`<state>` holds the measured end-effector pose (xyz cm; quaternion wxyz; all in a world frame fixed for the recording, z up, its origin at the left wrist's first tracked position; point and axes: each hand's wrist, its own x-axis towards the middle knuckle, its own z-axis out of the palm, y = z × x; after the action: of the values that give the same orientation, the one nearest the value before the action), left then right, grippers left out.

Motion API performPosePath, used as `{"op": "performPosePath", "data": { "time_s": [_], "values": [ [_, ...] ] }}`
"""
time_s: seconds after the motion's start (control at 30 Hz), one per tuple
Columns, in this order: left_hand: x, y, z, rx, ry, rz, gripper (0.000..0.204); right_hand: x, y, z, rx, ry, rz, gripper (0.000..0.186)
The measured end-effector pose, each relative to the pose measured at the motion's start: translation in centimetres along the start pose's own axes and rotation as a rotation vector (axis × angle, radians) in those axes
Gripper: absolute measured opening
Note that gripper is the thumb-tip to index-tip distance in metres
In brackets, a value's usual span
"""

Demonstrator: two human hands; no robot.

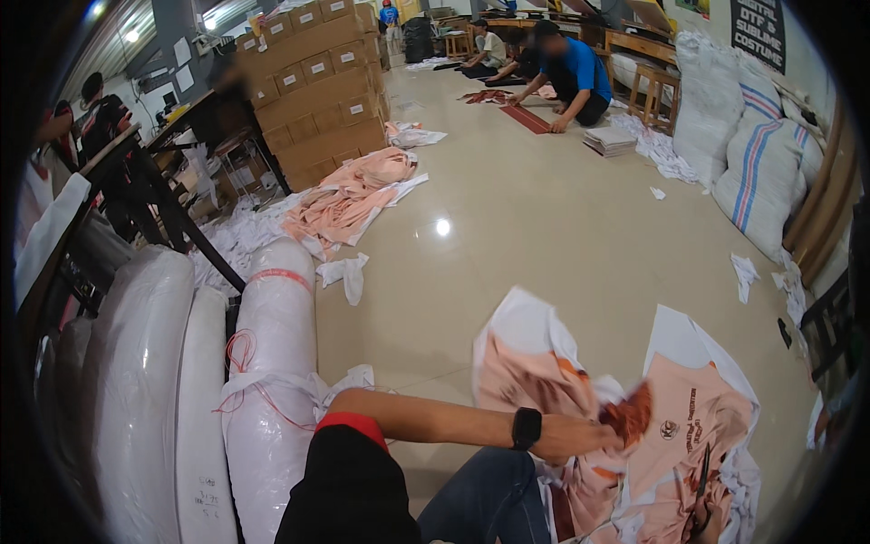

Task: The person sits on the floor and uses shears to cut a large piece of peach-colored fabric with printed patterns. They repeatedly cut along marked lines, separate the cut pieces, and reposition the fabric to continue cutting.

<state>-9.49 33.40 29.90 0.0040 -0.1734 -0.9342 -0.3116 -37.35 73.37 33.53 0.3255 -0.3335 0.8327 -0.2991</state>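
Note:
My left hand, with a black watch on its wrist, reaches across to the right, closed on a cut peach fabric piece with white edges. That cloth is blurred by motion, and a dark red part shows at the fingertips. Beside it on the floor lies a peach printed shirt panel with a white border and a small dark emblem. Dark scissors rest over the panel, blades upward in the picture. By their handles is a brownish patch; whether it is my right hand or cloth, I cannot make out.
Plastic-wrapped rolls lie close on my left. Beyond them are a peach fabric heap and stacked cartons. A person in blue works on the floor ahead. White woven sacks line the right wall.

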Motion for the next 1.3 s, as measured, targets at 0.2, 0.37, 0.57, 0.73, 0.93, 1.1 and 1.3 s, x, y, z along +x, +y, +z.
{"op": "performPosePath", "data": {
  "time_s": [0.2,0.37,0.57,0.73,0.93,1.1,1.3],
  "values": [
    [-5.4,-7.6,-8.1,0.476,-0.130,0.045,0.033,-0.8,3.0,0.4,0.581,0.241,0.207,0.022],
    [-21.7,-18.2,-26.9,0.440,0.037,-0.524,0.029,0.0,4.4,-0.2,0.505,0.212,0.322,0.019],
    [-37.7,-18.7,-32.2,1.695,0.315,-1.719,0.039,-3.8,5.7,-1.0,0.308,0.110,0.292,0.029],
    [-23.8,-24.5,-17.7,1.011,-0.240,-1.412,0.087,-6.5,9.9,0.3,0.541,0.141,0.437,0.039],
    [7.0,-19.7,6.0,0.187,-0.134,-0.790,0.108,-11.0,12.7,1.3,0.527,0.396,0.265,0.033],
    [23.4,-5.6,23.5,-0.003,-0.163,-0.273,0.101,-17.3,6.5,2.9,0.225,0.532,0.424,0.038],
    [25.9,-7.4,30.6,0.171,-0.052,0.057,0.020,-20.5,2.0,7.4,-0.007,-0.111,0.129,0.056]
  ]
}}
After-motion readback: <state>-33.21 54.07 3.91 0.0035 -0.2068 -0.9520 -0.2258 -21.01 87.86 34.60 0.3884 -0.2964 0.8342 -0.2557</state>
